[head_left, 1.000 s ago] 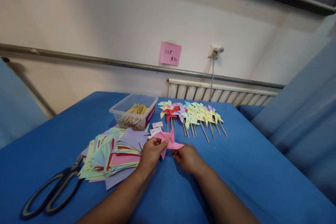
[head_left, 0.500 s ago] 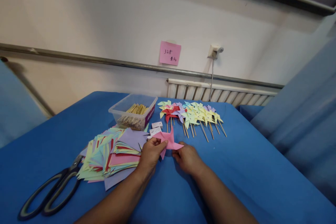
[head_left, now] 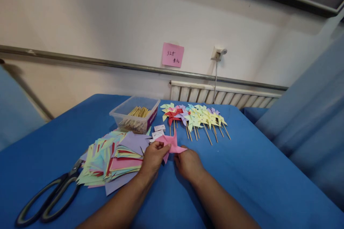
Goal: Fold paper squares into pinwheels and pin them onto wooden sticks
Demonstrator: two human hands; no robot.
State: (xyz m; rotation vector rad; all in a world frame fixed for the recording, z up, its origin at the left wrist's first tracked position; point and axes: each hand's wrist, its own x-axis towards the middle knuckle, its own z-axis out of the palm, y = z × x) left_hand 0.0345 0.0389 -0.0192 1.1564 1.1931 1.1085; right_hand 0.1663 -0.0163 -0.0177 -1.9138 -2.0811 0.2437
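A pink paper pinwheel [head_left: 173,144] is pinched between the thumb and fingers of my left hand [head_left: 153,157]. Close against its right side, my right hand [head_left: 189,164] is closed, with the fingertips curled under and behind the paper. Whatever those fingertips hold is hidden. Just behind the pinwheel, two small white boxes [head_left: 158,134] lie on the blue cloth. A thick stack of cut coloured paper sheets [head_left: 126,164] spreads to the left of my left hand.
Large black-handled scissors [head_left: 60,193] lie at the front left. A clear plastic tub [head_left: 120,117] of thin wooden sticks [head_left: 139,111] stands behind the paper. Several finished pinwheels on sticks [head_left: 197,118] lie at the back of the blue-covered table [head_left: 258,164], near a radiator [head_left: 199,94].
The view has shifted slightly. My right fingers have drawn in closer beneath the pinwheel's right side, while my left hand keeps the same pinch.
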